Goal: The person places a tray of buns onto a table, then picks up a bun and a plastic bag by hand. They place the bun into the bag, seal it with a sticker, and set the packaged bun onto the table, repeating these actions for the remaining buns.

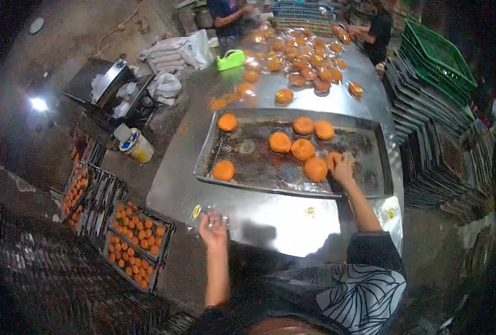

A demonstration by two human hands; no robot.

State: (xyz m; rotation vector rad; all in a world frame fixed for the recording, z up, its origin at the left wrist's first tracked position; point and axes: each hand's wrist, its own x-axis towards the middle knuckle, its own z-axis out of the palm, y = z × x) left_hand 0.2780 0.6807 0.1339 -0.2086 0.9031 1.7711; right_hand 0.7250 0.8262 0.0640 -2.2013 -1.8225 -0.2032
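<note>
Eight orange buns, metal tray, centre of frame; probably light, soft, easily dented, best held round the sides. My right hand grips the rightmost bun; my left hand, lower centre, touches a clear bag, grip unclear.

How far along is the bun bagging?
Looks done: pile of bagged buns at the table's far end. In hand: right hand on one bun in the big tray; left hand at a clear bag. Left: seven other buns there, bare. Lower trays of buns probably also pending.
</note>
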